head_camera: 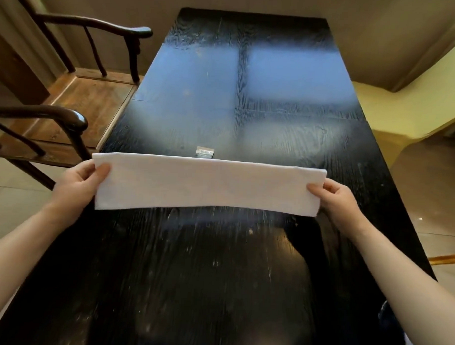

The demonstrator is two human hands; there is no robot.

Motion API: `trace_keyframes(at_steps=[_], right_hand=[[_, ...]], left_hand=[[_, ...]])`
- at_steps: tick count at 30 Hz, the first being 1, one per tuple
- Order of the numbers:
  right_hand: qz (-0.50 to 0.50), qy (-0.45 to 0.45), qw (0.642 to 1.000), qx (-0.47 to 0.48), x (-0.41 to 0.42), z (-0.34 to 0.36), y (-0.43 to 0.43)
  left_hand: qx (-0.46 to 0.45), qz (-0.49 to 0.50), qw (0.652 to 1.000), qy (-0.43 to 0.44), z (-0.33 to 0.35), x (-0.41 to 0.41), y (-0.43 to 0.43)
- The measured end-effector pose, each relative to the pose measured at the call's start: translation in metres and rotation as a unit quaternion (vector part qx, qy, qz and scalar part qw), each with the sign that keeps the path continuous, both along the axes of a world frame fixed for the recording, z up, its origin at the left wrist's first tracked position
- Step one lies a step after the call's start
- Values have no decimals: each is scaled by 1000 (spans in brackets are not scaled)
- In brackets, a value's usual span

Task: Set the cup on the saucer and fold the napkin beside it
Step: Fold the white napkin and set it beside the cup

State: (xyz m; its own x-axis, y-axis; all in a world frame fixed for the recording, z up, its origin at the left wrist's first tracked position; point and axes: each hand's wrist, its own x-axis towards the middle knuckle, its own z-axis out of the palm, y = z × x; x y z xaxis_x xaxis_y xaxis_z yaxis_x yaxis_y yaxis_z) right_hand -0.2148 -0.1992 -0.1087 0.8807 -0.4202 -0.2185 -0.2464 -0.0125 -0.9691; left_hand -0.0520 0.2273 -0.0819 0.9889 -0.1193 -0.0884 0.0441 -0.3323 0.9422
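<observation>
Above the dark surface (217,275), the white napkin (208,184) hangs as a long folded strip, the left hand (79,182) and right hand (336,199) each pinching an end. It looks light and limp, so the end corners seem the best hold.

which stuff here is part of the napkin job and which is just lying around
Job: white napkin, folded into a strip, held by left hand and right hand.
Lying about: small packet on black table, wooden chairs. No cup or saucer shows.

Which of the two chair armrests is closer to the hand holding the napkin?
The nearer, lower armrest, whose rounded end sits just above the left hand gripping the napkin. The other armrest is much farther back.
</observation>
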Motion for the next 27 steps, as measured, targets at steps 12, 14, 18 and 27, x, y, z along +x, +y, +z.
trace_keyframes(at_steps=[12, 14, 18, 27], right_hand=[[-59, 112, 932, -338, 2, -35, 20], [-56, 118, 932, -339, -4, -40, 18], [-48, 124, 931, -339, -18, -46, 17], [-44, 181, 928, -324, -26, -36, 22]], left_hand=[[206, 122, 967, -88, -60, -56, -19], [206, 124, 967, -88, -65, -64, -18], [217, 110, 966, -83, -70, -76, -16], [239, 109, 965, -19, -75, -87, -5]])
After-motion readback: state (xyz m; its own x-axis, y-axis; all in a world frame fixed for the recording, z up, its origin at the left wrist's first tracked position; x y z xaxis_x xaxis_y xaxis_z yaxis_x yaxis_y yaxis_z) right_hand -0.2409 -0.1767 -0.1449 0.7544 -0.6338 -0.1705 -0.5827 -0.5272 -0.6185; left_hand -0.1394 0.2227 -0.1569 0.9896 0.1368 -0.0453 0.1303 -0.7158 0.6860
